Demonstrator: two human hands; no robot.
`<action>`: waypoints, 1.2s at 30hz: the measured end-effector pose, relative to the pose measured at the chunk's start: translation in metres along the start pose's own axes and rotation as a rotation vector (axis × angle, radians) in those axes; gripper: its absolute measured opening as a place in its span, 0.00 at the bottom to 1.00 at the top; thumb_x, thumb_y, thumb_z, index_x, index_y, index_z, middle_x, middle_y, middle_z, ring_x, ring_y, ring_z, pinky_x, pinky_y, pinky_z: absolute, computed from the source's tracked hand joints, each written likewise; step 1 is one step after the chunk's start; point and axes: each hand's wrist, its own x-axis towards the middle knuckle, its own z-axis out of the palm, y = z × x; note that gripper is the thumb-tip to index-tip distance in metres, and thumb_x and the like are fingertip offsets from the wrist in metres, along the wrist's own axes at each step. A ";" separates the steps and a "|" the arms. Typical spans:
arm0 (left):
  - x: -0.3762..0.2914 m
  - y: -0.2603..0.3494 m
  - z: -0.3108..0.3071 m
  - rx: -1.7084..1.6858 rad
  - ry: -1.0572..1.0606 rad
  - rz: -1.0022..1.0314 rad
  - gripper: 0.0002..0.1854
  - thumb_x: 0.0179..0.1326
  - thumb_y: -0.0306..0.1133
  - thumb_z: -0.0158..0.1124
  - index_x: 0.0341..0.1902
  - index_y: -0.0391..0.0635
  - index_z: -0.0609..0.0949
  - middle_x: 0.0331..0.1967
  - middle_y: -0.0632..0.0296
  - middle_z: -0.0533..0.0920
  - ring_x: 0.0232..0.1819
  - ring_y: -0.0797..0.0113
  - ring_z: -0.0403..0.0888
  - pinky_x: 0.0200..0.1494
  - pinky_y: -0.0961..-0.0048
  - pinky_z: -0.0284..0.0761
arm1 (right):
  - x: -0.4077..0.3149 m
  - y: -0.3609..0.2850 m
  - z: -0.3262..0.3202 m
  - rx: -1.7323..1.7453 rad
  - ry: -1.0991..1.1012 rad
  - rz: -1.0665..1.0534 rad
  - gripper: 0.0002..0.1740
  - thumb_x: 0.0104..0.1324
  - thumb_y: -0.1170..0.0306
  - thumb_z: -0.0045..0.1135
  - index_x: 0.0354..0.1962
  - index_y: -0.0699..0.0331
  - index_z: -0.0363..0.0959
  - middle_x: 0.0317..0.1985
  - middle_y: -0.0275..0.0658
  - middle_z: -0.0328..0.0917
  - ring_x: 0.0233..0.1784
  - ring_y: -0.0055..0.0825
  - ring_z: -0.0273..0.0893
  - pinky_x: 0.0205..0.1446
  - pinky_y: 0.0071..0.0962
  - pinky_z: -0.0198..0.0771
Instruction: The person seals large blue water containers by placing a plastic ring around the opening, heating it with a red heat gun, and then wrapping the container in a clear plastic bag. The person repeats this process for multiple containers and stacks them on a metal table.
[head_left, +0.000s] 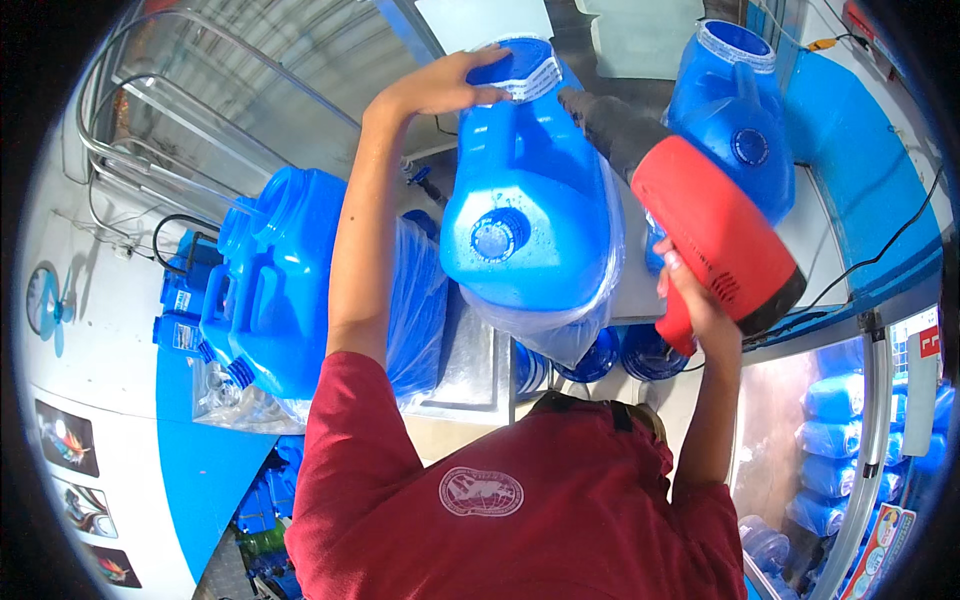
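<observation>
A blue plastic water jug (540, 270) stands before me with a small round cap (493, 237) on its shoulder. Around its wide top lid (525, 58) runs a printed plastic seal band (538, 79). My left hand (439, 81) grips the lid's left side, thumb and fingers over the rim. In my right hand (691, 291) is the handle of a red heat gun (712, 217). Its dark nozzle (619, 127) points at the right side of the band, close to it. Clear plastic film (562, 337) wraps the jug's lower part.
Another blue jug (724, 142) with a banded lid stands at right. Several open-necked blue jugs (292, 300) crowd the left side, near a bent metal pipe (247, 45). A black cable (892, 240) runs along the right wall. Stacked jugs (832, 435) show through glass at lower right.
</observation>
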 end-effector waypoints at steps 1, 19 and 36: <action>-0.002 0.000 0.001 -0.041 0.003 -0.012 0.43 0.60 0.51 0.69 0.76 0.46 0.66 0.73 0.44 0.67 0.74 0.47 0.65 0.76 0.60 0.60 | 0.001 -0.005 0.000 0.012 -0.002 -0.016 0.09 0.74 0.68 0.51 0.43 0.65 0.75 0.24 0.35 0.73 0.28 0.21 0.72 0.36 0.24 0.69; -0.016 0.016 0.001 0.000 0.114 0.014 0.33 0.61 0.50 0.71 0.70 0.57 0.76 0.65 0.55 0.79 0.65 0.55 0.78 0.69 0.63 0.70 | 0.022 -0.016 -0.014 0.103 -0.088 0.061 0.11 0.75 0.68 0.51 0.40 0.69 0.76 0.23 0.35 0.73 0.26 0.21 0.72 0.32 0.24 0.68; -0.021 0.009 -0.001 0.103 0.197 0.102 0.27 0.62 0.40 0.70 0.65 0.49 0.80 0.65 0.59 0.80 0.68 0.57 0.75 0.72 0.63 0.67 | 0.034 -0.012 -0.025 0.137 -0.134 0.075 0.13 0.76 0.66 0.52 0.39 0.68 0.76 0.24 0.34 0.73 0.26 0.19 0.71 0.32 0.21 0.67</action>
